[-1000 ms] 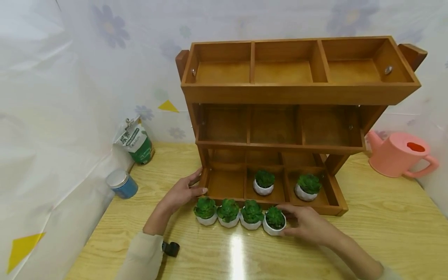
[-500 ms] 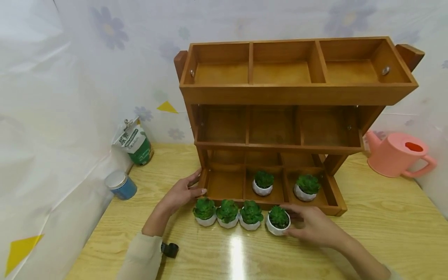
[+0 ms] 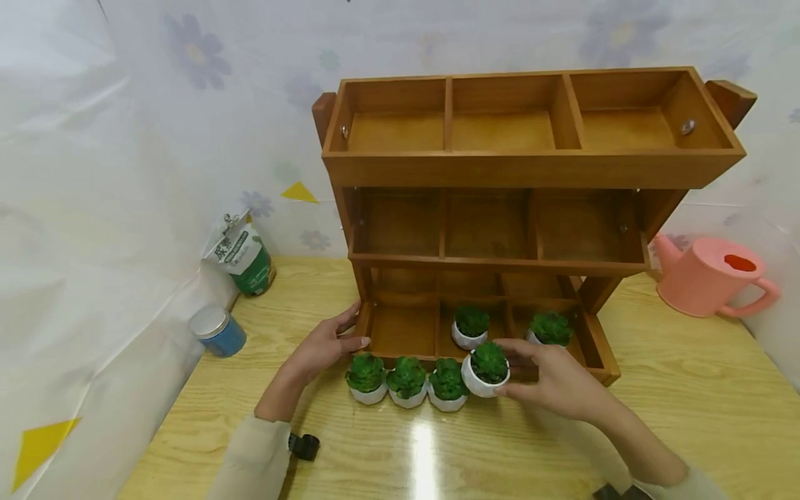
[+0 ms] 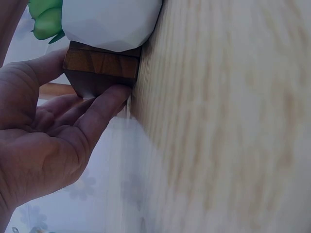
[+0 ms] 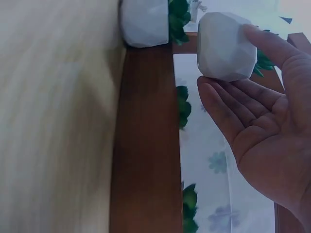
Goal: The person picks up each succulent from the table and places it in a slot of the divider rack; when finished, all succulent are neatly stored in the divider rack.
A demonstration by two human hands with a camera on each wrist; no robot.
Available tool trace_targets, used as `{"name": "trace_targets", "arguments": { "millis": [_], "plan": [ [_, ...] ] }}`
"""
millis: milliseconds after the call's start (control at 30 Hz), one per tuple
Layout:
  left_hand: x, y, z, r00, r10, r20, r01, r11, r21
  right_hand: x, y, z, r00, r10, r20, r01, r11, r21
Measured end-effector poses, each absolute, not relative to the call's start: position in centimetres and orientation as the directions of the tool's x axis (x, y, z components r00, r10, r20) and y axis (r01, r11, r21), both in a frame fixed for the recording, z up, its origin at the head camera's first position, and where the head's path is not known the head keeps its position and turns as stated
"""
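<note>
My right hand (image 3: 556, 382) pinches a small potted succulent (image 3: 480, 383) by its white faceted pot, thumb on one side and fingers on the other. In the right wrist view this white pot (image 5: 224, 48) is off the table. Three similar potted succulents (image 3: 407, 396) stand in a row before the wooden plant shelf (image 3: 531, 168). Its bottom tier bears one potted succulent (image 3: 469, 337) in the middle compartment and another (image 3: 551, 328) in the right, partly hidden by my hand. My left hand (image 3: 321, 345) grips the bottom tier's left end; the left wrist view shows this wooden corner (image 4: 99, 68) between thumb and fingers.
A green and white pouch (image 3: 246, 260) with a clip and a blue jar (image 3: 219, 332) stand at the left. At the right is a pink watering can (image 3: 706, 278). The shelf's upper tiers overhang the bottom one.
My right hand has drawn the succulent slightly right, away from the row, then lifted it up and towards the shelf. My left hand stays at the shelf's end.
</note>
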State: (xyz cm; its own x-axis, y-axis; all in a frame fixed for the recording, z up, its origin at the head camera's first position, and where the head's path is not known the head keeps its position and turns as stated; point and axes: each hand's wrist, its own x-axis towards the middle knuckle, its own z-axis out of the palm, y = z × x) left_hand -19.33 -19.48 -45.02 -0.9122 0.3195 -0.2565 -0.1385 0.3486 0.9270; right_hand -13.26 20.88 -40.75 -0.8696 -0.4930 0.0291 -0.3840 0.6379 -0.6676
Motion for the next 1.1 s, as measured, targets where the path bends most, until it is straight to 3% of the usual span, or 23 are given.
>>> {"name": "trace_targets", "arguments": {
  "millis": [433, 800, 1100],
  "plan": [
    [-19.5, -19.2, -44.7, -0.912, 0.323, -0.255, -0.137, 0.346, 0.928, -15.5, 18.0, -39.3, -0.872, -0.486, 0.064, -0.387, 0.602, -0.699],
    [-19.3, -19.3, -45.1, -0.906, 0.331, -0.262, -0.143, 0.343, 0.929, -17.5, 16.1, -40.0, -0.889, -0.457, -0.011, -0.283, 0.571, -0.771],
    [-19.3, -19.4, -44.8, -0.906, 0.335, -0.259, -0.137, 0.347, 0.928, -18.7, 14.1, -40.3, -0.901, -0.435, 0.003, -0.272, 0.558, -0.784]
  ]
}}
